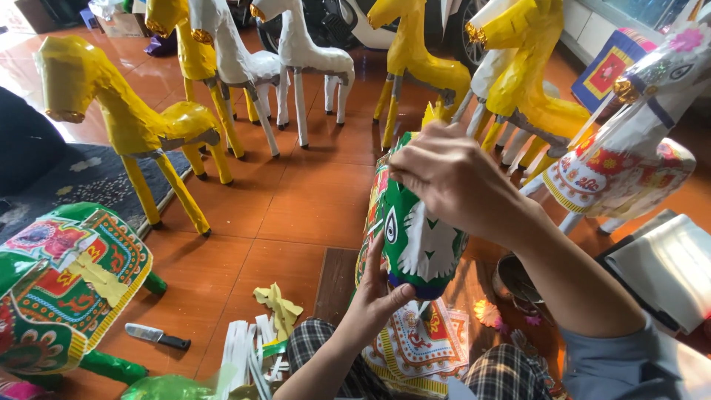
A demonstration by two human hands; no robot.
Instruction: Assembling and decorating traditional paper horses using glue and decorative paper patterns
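- Head view: I hold a green paper horse head [415, 233] upright between my two hands, over my lap and the near edge of the tiled floor [289, 200].
- My right hand [452, 181] is closed over its top, fingers pinched on the upper edge; my left hand [378, 296] cups it from below, thumb pressed on the dark blue band at the bottom.
- The head is green with a white mane pattern, a painted eye and red and yellow trim along one side.
- Across the far part of the floor stand bare paper horses: I count about four yellow horses [126, 118] and two white horses [296, 52], though those at the far right overlap and I cannot be sure.
- One decorated white horse [629, 163] stands at the right edge.
- One green decorated horse body [67, 289] lies at the left edge.
- One printed paper sheet [418, 344] lies on my knees.
- A pile of paper scraps [259, 341] sits by my left knee.
- One utility knife [157, 336] lies on the floor beside them.
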